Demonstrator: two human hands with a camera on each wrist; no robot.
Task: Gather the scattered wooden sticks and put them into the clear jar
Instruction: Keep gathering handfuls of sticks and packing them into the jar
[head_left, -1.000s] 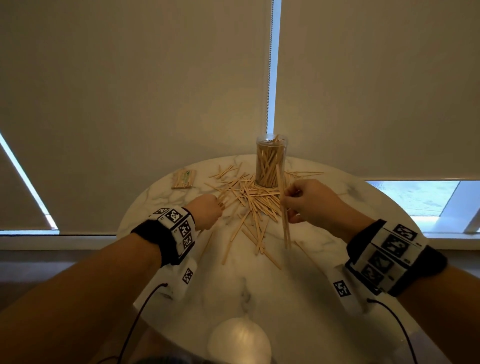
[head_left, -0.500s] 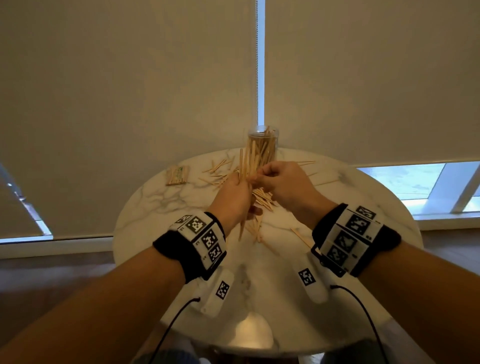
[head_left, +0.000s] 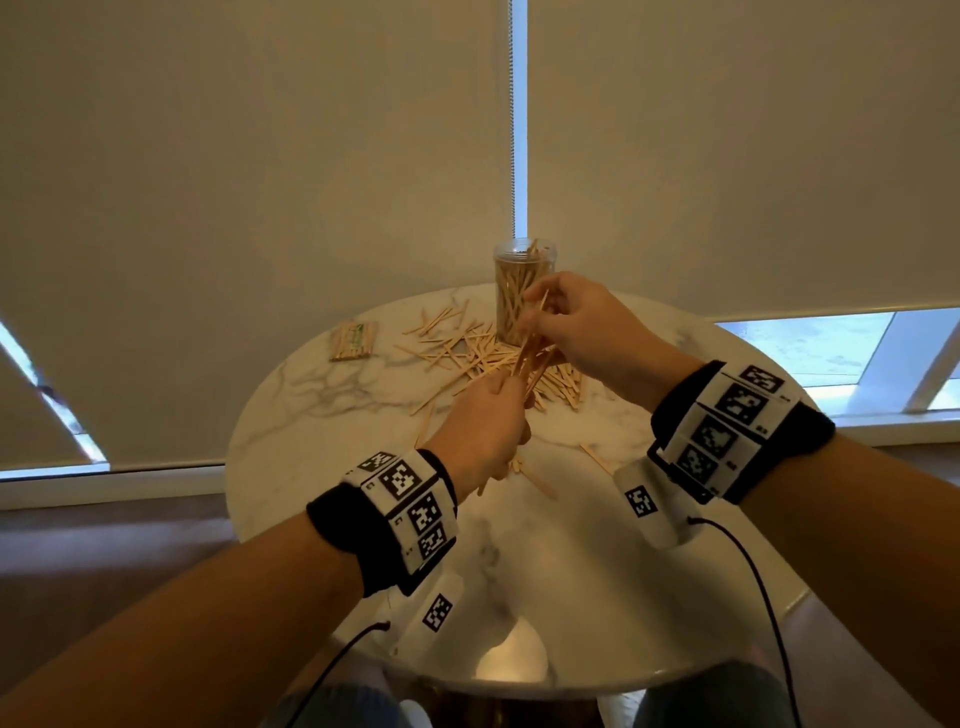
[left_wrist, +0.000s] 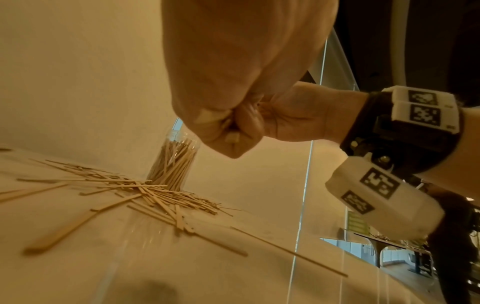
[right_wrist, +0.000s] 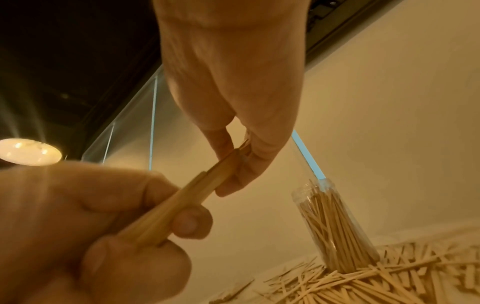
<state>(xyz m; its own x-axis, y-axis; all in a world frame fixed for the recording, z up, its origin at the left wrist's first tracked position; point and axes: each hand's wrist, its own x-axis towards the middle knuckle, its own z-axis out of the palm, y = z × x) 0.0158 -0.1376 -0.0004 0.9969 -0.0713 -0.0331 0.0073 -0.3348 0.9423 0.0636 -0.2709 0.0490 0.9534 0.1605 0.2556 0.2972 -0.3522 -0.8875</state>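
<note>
The clear jar (head_left: 524, 291) stands upright at the table's far side, packed with wooden sticks. Loose sticks (head_left: 467, 358) lie in a heap at its foot and spread left and forward. Above that heap I hold a bundle of sticks (head_left: 527, 358), tilted up toward the jar. My left hand (head_left: 506, 395) grips the bundle's lower part in a fist. My right hand (head_left: 540, 317) pinches its upper end just in front of the jar. In the right wrist view, thumb and fingers of the right hand (right_wrist: 236, 156) close on the bundle (right_wrist: 168, 211) above the left hand (right_wrist: 103, 216).
A round white marble table (head_left: 322, 415) carries everything. A flat pack of sticks (head_left: 353, 340) lies at its far left. A few single sticks (head_left: 595, 457) lie nearer me. Closed blinds hang close behind the jar.
A second ago my right hand alone held the sticks upright while the left was down at the heap. The left hand came up and gripped the bundle; the right slid to its top end.
</note>
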